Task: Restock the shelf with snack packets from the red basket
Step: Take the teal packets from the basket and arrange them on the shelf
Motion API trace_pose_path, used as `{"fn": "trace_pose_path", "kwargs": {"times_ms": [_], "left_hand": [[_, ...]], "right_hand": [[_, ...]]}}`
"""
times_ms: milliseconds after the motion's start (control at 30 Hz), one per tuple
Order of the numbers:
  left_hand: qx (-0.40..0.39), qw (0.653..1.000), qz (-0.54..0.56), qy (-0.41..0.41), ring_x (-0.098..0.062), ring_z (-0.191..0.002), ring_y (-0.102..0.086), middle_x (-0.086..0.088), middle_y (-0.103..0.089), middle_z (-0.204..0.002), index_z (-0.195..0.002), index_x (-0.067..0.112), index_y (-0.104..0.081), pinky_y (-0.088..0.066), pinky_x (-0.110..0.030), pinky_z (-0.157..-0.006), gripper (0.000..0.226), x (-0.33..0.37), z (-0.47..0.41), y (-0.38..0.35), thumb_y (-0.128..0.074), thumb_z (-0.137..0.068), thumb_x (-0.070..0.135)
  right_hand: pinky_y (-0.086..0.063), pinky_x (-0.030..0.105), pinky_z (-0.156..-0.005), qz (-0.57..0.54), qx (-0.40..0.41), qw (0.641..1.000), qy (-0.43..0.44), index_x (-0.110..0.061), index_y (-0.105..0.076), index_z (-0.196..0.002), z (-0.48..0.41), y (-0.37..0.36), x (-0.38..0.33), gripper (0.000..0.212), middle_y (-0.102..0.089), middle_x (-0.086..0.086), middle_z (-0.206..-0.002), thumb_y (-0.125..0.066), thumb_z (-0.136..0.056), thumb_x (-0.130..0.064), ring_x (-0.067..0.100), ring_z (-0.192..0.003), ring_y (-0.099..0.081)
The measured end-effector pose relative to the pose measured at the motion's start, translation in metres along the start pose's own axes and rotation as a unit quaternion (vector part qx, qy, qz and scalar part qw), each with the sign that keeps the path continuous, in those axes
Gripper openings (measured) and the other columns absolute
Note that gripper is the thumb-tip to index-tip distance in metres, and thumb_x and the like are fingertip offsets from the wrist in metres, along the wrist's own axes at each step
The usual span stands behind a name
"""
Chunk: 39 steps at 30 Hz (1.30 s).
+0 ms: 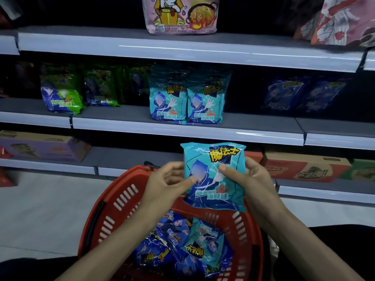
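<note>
A teal snack packet (209,159) is held upright above the red basket (113,201), facing me. My left hand (164,181) pinches its left edge with thumb on the front. My right hand (251,179) grips its right side, thumb across the front. Inside the basket lie several more packets, dark blue ones (162,242) and a teal one (205,240). On the middle shelf (182,129) straight ahead stand two matching teal packets (186,102) side by side.
Green packets (60,94) stand at the left of the middle shelf, dark blue packets (300,94) at its right. A pink noodle bag (180,15) sits on the upper shelf. Cardboard boxes (304,167) fill the lower shelf. Pale floor lies left of the basket.
</note>
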State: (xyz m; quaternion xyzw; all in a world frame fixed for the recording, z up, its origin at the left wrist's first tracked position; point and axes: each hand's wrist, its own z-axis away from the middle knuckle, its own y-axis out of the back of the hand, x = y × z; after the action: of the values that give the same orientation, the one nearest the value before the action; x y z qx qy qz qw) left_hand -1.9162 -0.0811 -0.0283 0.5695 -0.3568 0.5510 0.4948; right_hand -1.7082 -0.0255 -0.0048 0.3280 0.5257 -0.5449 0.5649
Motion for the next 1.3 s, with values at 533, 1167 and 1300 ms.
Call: {"fn": "trace_pose_path", "kwargs": {"times_ms": [533, 1167, 1300], "left_hand": [[0.125, 0.992, -0.033, -0.004, -0.012, -0.080, -0.077, 0.004, -0.079, -0.088, -0.095, 0.024, -0.075, -0.063, -0.029, -0.065, 0.021, 0.005, -0.070, 0.033, -0.090, -0.080, 0.023], [0.276, 0.950, -0.119, -0.080, -0.021, -0.082, -0.069, 0.003, -0.066, -0.085, -0.100, 0.020, -0.056, -0.060, -0.048, -0.079, 0.039, 0.030, -0.266, 0.080, -0.090, -0.081, 0.028], [0.257, 0.947, -0.153, -0.116, -0.021, -0.080, -0.069, 0.003, -0.065, -0.082, -0.100, 0.021, -0.053, -0.059, -0.047, -0.077, 0.041, 0.022, -0.270, 0.083, -0.088, -0.082, 0.031]], "right_hand": [[-0.063, 0.043, -0.072, 0.403, 0.153, 0.878, 0.209, -0.025, -0.046, -0.141, -0.068, -0.070, 0.018, 0.070, -0.075, -0.008, -0.105, -0.084, -0.083, -0.040, 0.012, -0.086, -0.074], [-0.053, 0.043, -0.061, 0.562, 0.129, 0.724, 0.379, -0.021, -0.052, -0.133, -0.249, -0.147, -0.006, 0.047, -0.031, 0.020, -0.150, -0.073, -0.092, -0.010, 0.043, -0.122, -0.049], [-0.053, 0.044, -0.059, 0.583, 0.111, 0.695, 0.406, -0.021, -0.054, -0.136, -0.257, -0.142, -0.004, 0.046, -0.031, 0.024, -0.152, -0.073, -0.094, -0.014, 0.044, -0.127, -0.046]]}}
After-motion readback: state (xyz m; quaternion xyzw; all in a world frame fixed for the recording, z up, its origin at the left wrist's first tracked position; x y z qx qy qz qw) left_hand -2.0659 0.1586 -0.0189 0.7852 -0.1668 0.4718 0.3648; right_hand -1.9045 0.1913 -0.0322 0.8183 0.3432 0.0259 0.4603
